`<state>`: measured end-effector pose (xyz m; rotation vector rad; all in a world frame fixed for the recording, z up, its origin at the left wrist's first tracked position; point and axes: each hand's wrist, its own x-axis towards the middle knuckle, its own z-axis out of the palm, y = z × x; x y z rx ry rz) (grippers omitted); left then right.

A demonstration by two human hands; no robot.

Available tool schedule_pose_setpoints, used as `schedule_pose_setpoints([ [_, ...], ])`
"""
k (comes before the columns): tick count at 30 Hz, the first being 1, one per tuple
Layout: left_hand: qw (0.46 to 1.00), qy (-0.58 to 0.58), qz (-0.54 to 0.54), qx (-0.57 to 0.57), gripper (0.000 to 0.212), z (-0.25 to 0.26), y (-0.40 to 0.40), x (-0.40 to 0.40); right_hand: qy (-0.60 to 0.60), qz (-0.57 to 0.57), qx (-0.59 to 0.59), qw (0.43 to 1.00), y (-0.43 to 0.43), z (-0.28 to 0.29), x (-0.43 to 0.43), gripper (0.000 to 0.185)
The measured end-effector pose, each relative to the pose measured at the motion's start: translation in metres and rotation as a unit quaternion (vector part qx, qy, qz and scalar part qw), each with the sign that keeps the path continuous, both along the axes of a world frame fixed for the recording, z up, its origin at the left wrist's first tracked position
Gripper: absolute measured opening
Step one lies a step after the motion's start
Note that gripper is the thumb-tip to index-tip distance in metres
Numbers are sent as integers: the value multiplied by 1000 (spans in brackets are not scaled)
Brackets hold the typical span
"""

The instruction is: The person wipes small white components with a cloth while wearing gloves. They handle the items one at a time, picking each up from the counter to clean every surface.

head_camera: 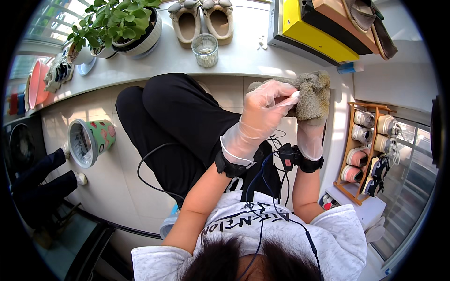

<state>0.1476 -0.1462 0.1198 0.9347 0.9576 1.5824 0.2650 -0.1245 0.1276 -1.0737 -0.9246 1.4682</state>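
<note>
Both hands wear clear plastic gloves. My left hand (269, 105) has its fingertips pinched on a small white piece (295, 95), close against a grey-green fuzzy item (313, 96), perhaps a plush shoe or a cloth. My right hand (310, 137) holds that item from below and behind; its fingers are hidden by the pile. Part of the same fuzzy material shows behind my left hand. On the white ledge (242, 59) ahead stands a glass jar (205, 51) with pale contents, in front of a pair of beige shoes with bows (219, 23). Small white bits (262, 42) lie farther right.
Shoe boxes (316, 35) with dark shoes on top stand at upper right, near a wooden shoe rack (365, 151). Potted plants (126, 31) line the left ledge. A lined bin (82, 142) is on the floor. Cables (274, 165) hang near my wrists; another person's legs show at left.
</note>
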Motion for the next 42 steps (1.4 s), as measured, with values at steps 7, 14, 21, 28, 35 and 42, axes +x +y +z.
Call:
schedule_pose_setpoints([
  [7, 981, -162, -35, -100, 7, 12, 0, -4, 40, -20, 14, 999, -2, -13, -2, 32],
  [14, 992, -109, -2, -55, 6, 6, 0, -2, 56, -21, -19, 998, 0, 1, -10, 28],
  [21, 994, 67, 59, 64, 12, 5, -1, -6, -23, -2, 4, 1000, -4, 9, -11, 29],
  [28, 976, 174, 98, 86, 14, 0, 1, -8, -109, 26, 81, 990, -1, -10, -6, 38],
  [35, 996, -86, 8, -18, 15, 1, 0, -9, 146, 1, -65, 987, 1, -4, -11, 36],
  [42, 969, -216, -56, -108, 20, 6, -2, -19, -4, 6, 35, 999, 3, -11, -10, 37],
])
